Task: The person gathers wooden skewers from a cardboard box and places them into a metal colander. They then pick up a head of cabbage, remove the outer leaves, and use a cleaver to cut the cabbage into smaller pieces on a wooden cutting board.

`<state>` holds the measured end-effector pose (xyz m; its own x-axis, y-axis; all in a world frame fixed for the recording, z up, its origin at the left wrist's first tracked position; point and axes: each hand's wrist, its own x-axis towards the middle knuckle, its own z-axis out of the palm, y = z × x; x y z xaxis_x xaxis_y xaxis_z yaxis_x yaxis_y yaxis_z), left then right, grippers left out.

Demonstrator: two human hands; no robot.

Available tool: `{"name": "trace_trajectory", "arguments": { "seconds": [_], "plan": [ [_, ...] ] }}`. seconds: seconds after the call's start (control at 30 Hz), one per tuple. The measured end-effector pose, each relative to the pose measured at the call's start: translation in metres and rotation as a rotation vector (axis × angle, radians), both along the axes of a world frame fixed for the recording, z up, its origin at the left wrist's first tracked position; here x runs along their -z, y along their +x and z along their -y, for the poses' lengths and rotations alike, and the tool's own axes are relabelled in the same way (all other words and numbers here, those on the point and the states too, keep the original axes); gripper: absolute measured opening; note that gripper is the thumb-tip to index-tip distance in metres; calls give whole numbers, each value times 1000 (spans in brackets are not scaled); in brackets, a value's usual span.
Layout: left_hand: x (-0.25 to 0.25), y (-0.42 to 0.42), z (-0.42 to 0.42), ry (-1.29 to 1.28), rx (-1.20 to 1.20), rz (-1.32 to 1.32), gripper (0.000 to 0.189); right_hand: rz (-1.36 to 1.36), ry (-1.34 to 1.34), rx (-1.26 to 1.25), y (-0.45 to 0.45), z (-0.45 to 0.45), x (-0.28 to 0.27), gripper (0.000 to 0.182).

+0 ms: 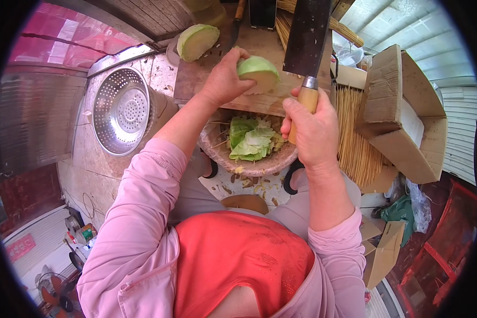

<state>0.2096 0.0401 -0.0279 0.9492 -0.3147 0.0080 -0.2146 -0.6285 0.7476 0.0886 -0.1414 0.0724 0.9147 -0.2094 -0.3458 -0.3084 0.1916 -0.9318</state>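
Note:
My left hand (228, 75) grips a piece of green cabbage (258, 71), its pale cut face turned partly toward me, at the front of a wooden cutting board (206, 83). In my right hand (314, 123) is the wooden handle of a broad cleaver (308, 39), its dark blade pointing away from me, to the right of the cabbage. Another cut cabbage piece (198, 41) sits at the board's far left. Below the board's front edge, loose cabbage leaves (250, 139) lie in a round basin (242, 170) along with peelings.
A perforated metal basket (121, 111) stands at the left. Bundled thin sticks (353, 135) and an opened cardboard box (385, 91) are on the right. A dark knife (235, 30) and an upright phone-like device (262, 14) occupy the board's far side. Peelings (262, 187) litter the floor.

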Motion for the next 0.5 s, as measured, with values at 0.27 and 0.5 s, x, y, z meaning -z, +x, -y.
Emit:
{"name": "trace_trajectory", "arguments": {
  "seconds": [0.27,0.5],
  "plan": [
    [27,-1,-5,-325,-154,-56,63,-35,-69,-37,-13,5,0,26],
    [23,-16,20,-697,-481,-674,62,-34,-189,-131,-27,11,12,27]
  ]
}}
